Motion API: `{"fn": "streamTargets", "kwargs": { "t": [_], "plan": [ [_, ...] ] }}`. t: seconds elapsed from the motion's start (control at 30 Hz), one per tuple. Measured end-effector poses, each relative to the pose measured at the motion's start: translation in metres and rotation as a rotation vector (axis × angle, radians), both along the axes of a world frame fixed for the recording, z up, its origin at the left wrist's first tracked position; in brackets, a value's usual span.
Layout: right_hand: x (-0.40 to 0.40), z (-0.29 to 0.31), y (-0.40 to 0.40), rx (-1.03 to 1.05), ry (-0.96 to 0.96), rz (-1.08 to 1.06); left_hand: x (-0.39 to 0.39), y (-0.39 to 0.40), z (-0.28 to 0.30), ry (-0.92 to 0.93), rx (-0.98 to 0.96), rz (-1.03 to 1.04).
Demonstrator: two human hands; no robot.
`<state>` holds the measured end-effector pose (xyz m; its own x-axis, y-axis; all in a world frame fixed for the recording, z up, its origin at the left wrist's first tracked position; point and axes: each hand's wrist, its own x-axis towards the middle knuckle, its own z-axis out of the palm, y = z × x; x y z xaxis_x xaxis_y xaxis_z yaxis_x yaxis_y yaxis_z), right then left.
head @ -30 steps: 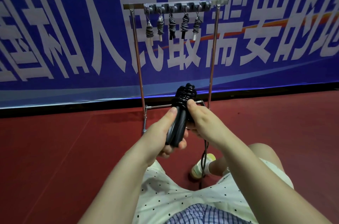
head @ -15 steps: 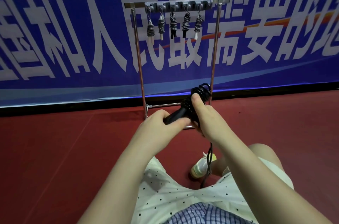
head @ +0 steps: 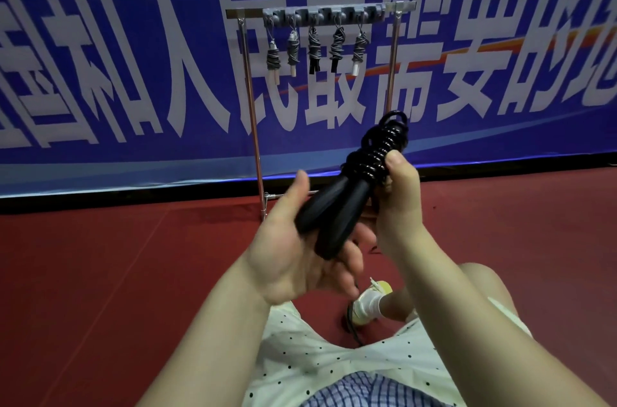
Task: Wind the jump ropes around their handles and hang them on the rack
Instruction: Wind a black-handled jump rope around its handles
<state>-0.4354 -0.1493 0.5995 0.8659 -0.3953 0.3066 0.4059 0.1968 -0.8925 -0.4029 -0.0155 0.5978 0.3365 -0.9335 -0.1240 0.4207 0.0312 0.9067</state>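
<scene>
Even, fairly bright indoor light falls from overhead and casts only soft shadows. Small highlights shine on the coils of the black jump rope (head: 377, 156). The left hand (head: 300, 259) shows slight motion blur. The blue banner (head: 100, 72) bows and softens toward the edges, bent by the wide lens.

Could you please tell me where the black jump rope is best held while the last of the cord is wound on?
Hold the bare lower half of the two handles, coming from below and the left, as the left hand does. The upper half is covered by coils, and the right hand works there; a grip there would likely block winding.
</scene>
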Motion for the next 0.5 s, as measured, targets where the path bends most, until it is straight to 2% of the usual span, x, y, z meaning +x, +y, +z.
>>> {"fn": "streamTargets", "kwargs": {
  "t": [0.07, 0.13, 0.3, 0.4, 0.5],
  "plan": [
    [0.002, 0.0, 0.003, 0.002, -0.049, 0.059, 0.003, 0.002, -0.01, 0.263, -0.185, -0.259],
    [0.002, -0.002, 0.001, -0.048, -0.03, 0.071, 0.006, 0.002, -0.014, 0.354, -0.217, -0.3],
    [-0.007, 0.003, -0.002, -0.192, 0.203, 0.026, 0.005, 0.001, -0.004, 0.154, 0.034, 0.051],
    [-0.009, 0.001, -0.005, -0.235, 0.318, 0.028, 0.006, -0.001, -0.005, 0.039, 0.093, 0.153],
    [-0.009, 0.005, 0.0, -0.268, 0.349, -0.019, 0.004, 0.0, -0.004, -0.067, 0.118, 0.209]
  ]
}}
